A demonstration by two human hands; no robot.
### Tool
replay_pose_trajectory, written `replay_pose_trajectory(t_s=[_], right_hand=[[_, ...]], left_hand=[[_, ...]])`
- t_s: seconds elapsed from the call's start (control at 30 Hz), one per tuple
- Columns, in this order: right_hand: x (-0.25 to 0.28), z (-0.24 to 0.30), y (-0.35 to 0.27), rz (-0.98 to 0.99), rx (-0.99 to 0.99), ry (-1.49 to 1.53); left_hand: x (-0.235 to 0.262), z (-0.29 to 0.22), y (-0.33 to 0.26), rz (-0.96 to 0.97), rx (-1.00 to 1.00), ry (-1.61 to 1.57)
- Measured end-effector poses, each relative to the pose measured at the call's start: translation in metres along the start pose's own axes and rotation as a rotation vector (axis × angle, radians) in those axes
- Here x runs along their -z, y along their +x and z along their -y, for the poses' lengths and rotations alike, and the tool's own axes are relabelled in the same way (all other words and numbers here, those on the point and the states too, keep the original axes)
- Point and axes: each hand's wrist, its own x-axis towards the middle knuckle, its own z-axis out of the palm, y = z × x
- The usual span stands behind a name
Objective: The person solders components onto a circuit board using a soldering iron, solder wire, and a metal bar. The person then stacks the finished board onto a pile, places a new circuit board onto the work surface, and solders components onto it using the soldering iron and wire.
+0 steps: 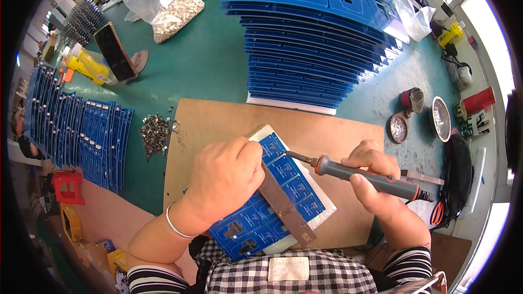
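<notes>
My right hand [373,171] is wrapped around the grey and red handle of a soldering iron [348,173]. Its tip points left, at the upper part of a blue circuit board panel [301,188]. The panel lies tilted on a pale slab [325,215]. Across the panel runs a flat brownish bar [287,207], its upper end beside my left hand [231,174]. That hand is closed over the panel's upper left side, fingertips pressed together; what they hold is hidden. Beneath all this is a brown board [207,122] on the green table.
A tall stack of blue panels [305,49] rises ahead. More panels [101,141] stand at left, near a pile of small components [155,133]. A phone [115,51] leans behind them. At right are a metal bowl [441,118] and a small round dish [399,128].
</notes>
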Motion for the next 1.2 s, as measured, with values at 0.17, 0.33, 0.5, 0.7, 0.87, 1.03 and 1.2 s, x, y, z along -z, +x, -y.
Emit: replay_pose_trajectory(t_s=[0.17,0.33,0.5,0.7,0.87,1.03,1.2], right_hand=[[-0.006,0.0,-0.001,0.016,0.004,-0.004],[-0.007,-0.004,-0.002,0.022,0.065,-0.015],[-0.01,-0.004,-0.002,0.019,0.058,-0.013],[-0.009,-0.004,-0.001,0.019,0.074,-0.02],[-0.012,-0.002,0.0,-0.008,-0.021,0.0],[-0.012,-0.004,0.003,0.022,0.075,-0.036],[-0.008,-0.004,0.001,0.035,0.098,-0.04]], left_hand=[[-0.002,-0.003,0.001,0.019,-0.028,0.077],[-0.004,-0.004,0.001,0.015,-0.045,0.071],[-0.007,-0.004,0.001,0.021,-0.045,0.058],[-0.01,-0.004,0.004,0.003,-0.051,0.081],[-0.01,-0.001,0.005,0.028,-0.041,0.093],[-0.01,0.0,0.004,0.051,-0.024,0.069],[-0.009,0.002,-0.002,0.05,0.005,-0.036]])
